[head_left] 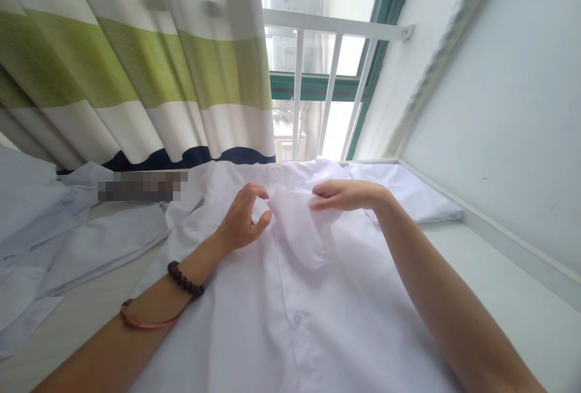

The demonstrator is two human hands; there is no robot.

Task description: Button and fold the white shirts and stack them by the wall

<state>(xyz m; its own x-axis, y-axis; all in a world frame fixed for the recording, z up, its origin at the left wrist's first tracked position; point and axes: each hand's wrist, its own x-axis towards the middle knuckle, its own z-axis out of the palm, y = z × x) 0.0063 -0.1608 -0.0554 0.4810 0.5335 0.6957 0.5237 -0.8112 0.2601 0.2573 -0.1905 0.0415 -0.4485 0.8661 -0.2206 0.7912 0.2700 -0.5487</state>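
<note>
A white button-up shirt (290,308) lies spread flat on the table, its collar toward the window. My right hand (347,194) pinches a raised fold of thin white fabric (297,229) near the collar. My left hand (242,218) sits just left of that fold, thumb and fingers curled in a loose arc, the thumb tip touching the fabric's edge. Nothing is clamped between its fingers. A dark bead bracelet (185,279) and a reddish cord bracelet circle my left wrist.
A second pale garment (54,229) lies crumpled at the left. A striped curtain (136,66) hangs behind it. A window with white bars (327,90) is straight ahead, and a white wall (499,108) runs along the table's right edge.
</note>
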